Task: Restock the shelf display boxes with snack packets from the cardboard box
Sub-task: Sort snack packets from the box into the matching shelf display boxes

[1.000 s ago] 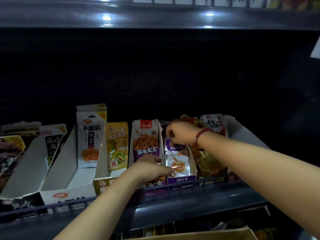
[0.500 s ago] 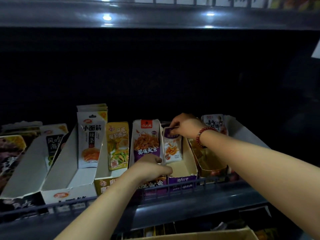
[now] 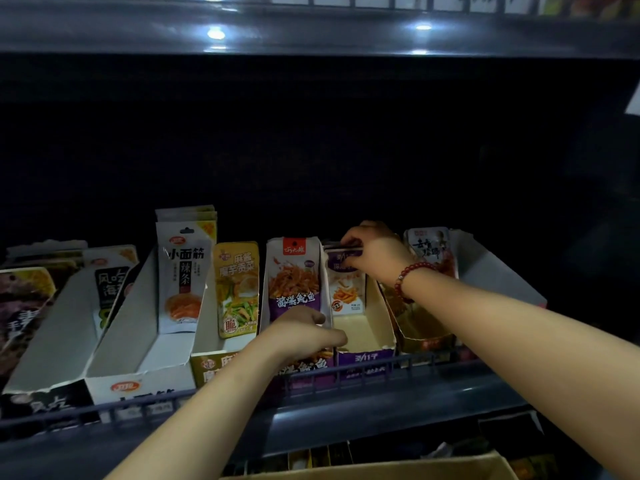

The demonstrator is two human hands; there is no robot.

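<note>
While the right hand [image 3: 372, 252] pinched the purple snack packet [image 3: 346, 282] by its top edge, upright at the back of the purple display box [image 3: 365, 358]; left hand [image 3: 304, 336] curled on that box's front corner; packet looked light, floppy, slippery; top seam seemed the best hold.

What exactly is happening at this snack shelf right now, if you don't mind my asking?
A person is restocking the shelf display boxes. The right hand pinches the top of a purple snack packet, standing it upright at the back of the purple display box, whose front part shows bare floor. The left hand rests on the front of the neighbouring box of squid snack packets. The cardboard box sits below.
</note>
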